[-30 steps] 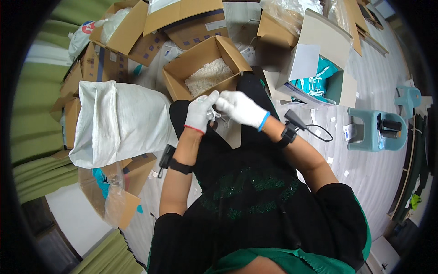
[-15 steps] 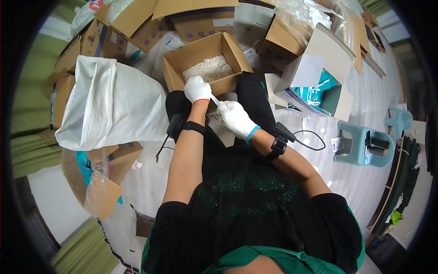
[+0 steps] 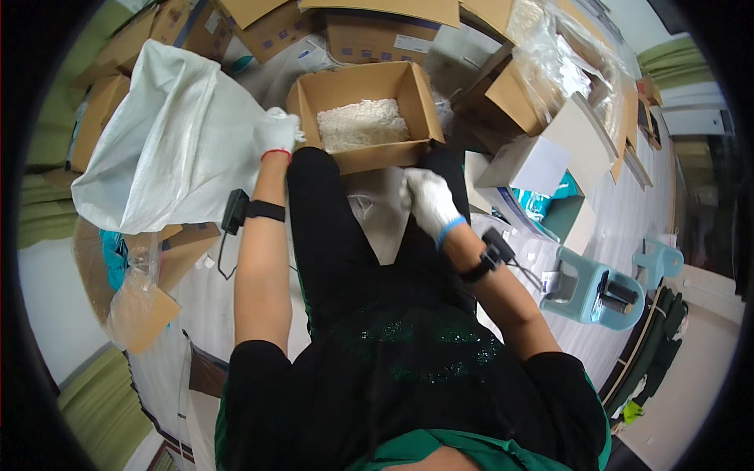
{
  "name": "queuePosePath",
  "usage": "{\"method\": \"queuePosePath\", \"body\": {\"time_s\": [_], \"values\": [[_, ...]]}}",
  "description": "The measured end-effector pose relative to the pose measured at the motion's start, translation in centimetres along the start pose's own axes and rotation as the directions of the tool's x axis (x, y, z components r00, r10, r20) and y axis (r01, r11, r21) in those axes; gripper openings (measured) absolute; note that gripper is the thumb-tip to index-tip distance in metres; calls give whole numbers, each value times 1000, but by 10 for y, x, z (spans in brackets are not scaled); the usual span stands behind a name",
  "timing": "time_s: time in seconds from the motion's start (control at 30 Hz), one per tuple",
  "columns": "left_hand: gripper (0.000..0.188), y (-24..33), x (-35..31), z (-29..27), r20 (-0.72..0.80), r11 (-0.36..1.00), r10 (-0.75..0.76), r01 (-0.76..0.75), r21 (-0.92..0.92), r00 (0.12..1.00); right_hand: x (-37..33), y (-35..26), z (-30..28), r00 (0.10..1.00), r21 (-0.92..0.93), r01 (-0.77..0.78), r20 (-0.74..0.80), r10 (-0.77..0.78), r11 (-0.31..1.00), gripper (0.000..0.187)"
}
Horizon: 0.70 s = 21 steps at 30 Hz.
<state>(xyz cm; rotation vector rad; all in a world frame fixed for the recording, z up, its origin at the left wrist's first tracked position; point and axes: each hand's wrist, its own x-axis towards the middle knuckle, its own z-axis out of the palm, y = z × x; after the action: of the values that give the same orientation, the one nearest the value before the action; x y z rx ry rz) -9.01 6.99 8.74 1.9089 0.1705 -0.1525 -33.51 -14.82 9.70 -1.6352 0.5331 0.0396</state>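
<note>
My left hand, in a white knit glove with a red cuff, is beside the mouth of a large white woven sack. Its fingers are curled, and white wisps show at their ends; what they hold I cannot make out. Over my right thigh is my right hand, gloved in white with a blue cuff. Its fingers curl in and are slightly blurred, hiding whatever is in them. Just beyond my knees an open cardboard box contains a layer of white stringy material. A thin white loop shows between my legs.
At right, an open white carton holds teal packages. Beyond it are a pale blue stool and a second stool. More cardboard boxes line the far side. Another box with clear plastic lies at left.
My hands, earlier close together with a white strip stretched between them, have parted. The left moved left to the sack, the right slightly right. The view shifted, and the strip no longer shows between them.
</note>
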Motion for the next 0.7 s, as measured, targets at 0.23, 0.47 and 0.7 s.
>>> {"method": "queuePosePath", "body": {"time_s": [0.23,0.47,0.7], "values": [[35,-49,-7,12,214,943,116,-175,283,970,112,-50,17,944,503,-322,109,311,802,74],[27,-21,-14,77,243,997,-68,75,-19,968,9,-12,-53,970,291,-52,-211,117,955,22],[34,-34,7,194,214,984,-175,164,69,961,-109,22,-102,839,403,-230,-380,390,886,24]]}}
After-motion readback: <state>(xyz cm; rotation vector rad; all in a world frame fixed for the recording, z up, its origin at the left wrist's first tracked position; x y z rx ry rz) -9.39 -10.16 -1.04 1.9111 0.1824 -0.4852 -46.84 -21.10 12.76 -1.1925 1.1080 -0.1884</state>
